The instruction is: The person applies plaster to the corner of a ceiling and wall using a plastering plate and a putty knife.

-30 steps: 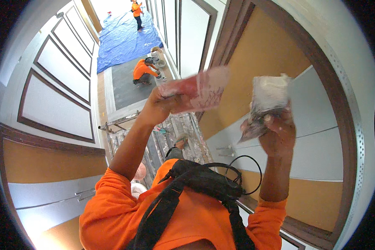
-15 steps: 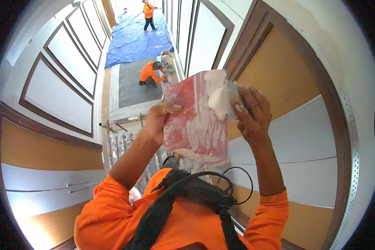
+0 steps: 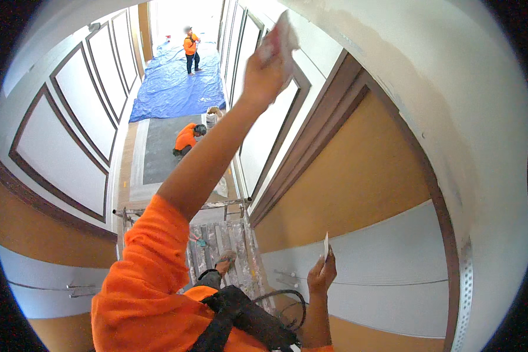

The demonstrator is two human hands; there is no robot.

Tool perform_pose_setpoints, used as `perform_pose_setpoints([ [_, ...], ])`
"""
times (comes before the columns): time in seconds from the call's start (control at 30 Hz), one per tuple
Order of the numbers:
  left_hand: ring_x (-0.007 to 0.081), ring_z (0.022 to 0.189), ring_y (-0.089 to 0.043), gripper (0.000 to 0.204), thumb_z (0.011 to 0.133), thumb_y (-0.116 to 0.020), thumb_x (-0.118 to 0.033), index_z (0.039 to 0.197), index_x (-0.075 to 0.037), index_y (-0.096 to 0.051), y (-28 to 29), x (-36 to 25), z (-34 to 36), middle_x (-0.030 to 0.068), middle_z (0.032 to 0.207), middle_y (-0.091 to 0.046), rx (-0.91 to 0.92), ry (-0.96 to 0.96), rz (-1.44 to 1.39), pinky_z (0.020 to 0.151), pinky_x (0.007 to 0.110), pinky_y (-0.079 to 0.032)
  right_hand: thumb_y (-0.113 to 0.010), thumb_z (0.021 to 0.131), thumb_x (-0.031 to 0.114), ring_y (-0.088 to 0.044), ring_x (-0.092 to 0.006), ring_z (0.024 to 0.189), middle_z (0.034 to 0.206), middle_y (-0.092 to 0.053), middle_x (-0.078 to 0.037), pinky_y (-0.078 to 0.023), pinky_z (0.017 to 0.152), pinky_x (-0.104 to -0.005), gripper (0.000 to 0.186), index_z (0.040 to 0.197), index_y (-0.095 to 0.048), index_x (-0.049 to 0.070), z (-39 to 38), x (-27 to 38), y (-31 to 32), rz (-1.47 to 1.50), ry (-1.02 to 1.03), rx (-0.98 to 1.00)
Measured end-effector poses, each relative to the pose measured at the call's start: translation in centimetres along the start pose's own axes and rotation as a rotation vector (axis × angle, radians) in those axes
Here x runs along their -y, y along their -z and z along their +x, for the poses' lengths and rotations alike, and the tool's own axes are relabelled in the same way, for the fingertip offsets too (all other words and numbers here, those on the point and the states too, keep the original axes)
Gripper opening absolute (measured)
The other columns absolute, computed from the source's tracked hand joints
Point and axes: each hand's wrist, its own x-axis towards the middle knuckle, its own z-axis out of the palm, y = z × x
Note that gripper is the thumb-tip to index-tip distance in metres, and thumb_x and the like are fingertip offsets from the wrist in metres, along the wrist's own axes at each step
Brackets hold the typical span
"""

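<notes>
My left arm is stretched up and forward, and my left hand (image 3: 266, 76) grips a red putty board (image 3: 283, 36) smeared with white putty. Seen nearly edge-on, the board is slightly blurred beside the upper right wall; whether it touches there I cannot tell. Low on the right, my right hand (image 3: 322, 272) is closed on a thin, pale putty scraper (image 3: 326, 245), its blade pointing up. The wall (image 3: 452, 111) at the right carries a beige-grey putty patch along the brown door frame (image 3: 413, 132).
A paint-spattered slatted platform (image 3: 240, 246) is under my foot, with a rail (image 3: 226, 204) at its far end. Beyond, a person in orange (image 3: 186, 138) crouches on a grey mat. Farther off, another person (image 3: 191, 50) stands on a blue tarp (image 3: 170, 88).
My left hand has swung up and away with the putty board. My right hand has dropped to the lower right with the scraper, apart from the board. The view has shifted.
</notes>
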Motion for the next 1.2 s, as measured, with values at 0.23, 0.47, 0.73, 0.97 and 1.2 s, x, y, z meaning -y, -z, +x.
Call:
perform_pose_setpoints([
  [0.23, 0.0418, 0.086, -0.059, 0.058, 0.073, -0.047, 0.0, 0.13, -0.006, -0.034, -9.5, 5.1, 4.4, 0.0286, 0.095, -0.057, -0.028, -0.405, 0.731, 0.077, 0.044, -0.047, -0.042, 0.086, 0.005, -0.053, -0.0408, 0.098, 0.106, -0.055, -0.025, -0.044, 0.082, -0.0406, 0.029, 0.112, -0.049, -0.006, -2.0, -1.6, 1.8, 0.101, -0.397, -0.022],
  [0.47, 0.0394, 0.101, -0.053, 0.063, 0.067, -0.049, 0.001, 0.128, 0.002, -0.035, -10.9, -0.6, -5.2, 0.0273, 0.112, -0.049, 0.264, -0.586, 0.558, 0.08, 0.042, -0.046, -0.043, 0.085, 0.004, -0.053, -0.04, 0.101, 0.109, -0.055, -0.025, -0.043, 0.086, -0.0401, 0.031, 0.113, -0.049, -0.007, -3.0, -3.5, 1.9, 0.011, -0.318, -0.026],
  [0.73, 0.0217, 0.061, -0.057, 0.023, 0.081, -0.045, -0.011, 0.098, 0.002, -0.052, -1.1, -1.0, 5.3, 0.0118, 0.073, -0.057, -0.111, 0.112, 0.132, 0.052, 0.037, -0.047, -0.044, 0.083, 0.004, -0.053, -0.0395, 0.102, 0.112, -0.054, -0.025, -0.043, 0.086, -0.0395, 0.033, 0.114, -0.049, -0.006, -0.9, -1.9, -0.3, 0.104, -0.355, 0.048],
  [0.97, 0.0252, 0.09, -0.051, 0.031, 0.085, -0.04, -0.022, 0.111, -0.007, -0.046, 0.8, 12.4, 11.2, 0.0103, 0.1, -0.051, -0.196, 0.369, -0.654, 0.072, 0.043, -0.048, -0.045, 0.083, 0.005, -0.053, -0.0392, 0.102, 0.111, -0.054, -0.025, -0.043, 0.087, -0.0396, 0.033, 0.114, -0.049, -0.006, -0.4, -1.7, -1.0, 0.024, -0.425, 0.012],
  [1.2, 0.0251, 0.09, -0.05, 0.035, 0.088, -0.038, -0.029, 0.111, -0.004, -0.044, -2.8, 14.9, 14.5, 0.011, 0.101, -0.05, -0.332, 0.372, -0.764, 0.073, 0.04, -0.046, -0.044, 0.084, 0.006, -0.054, -0.0377, 0.103, 0.112, -0.055, -0.024, -0.043, 0.087, -0.0385, 0.033, 0.114, -0.05, -0.006, -1.4, -2.8, -0.9, 0.002, -0.434, -0.052],
])
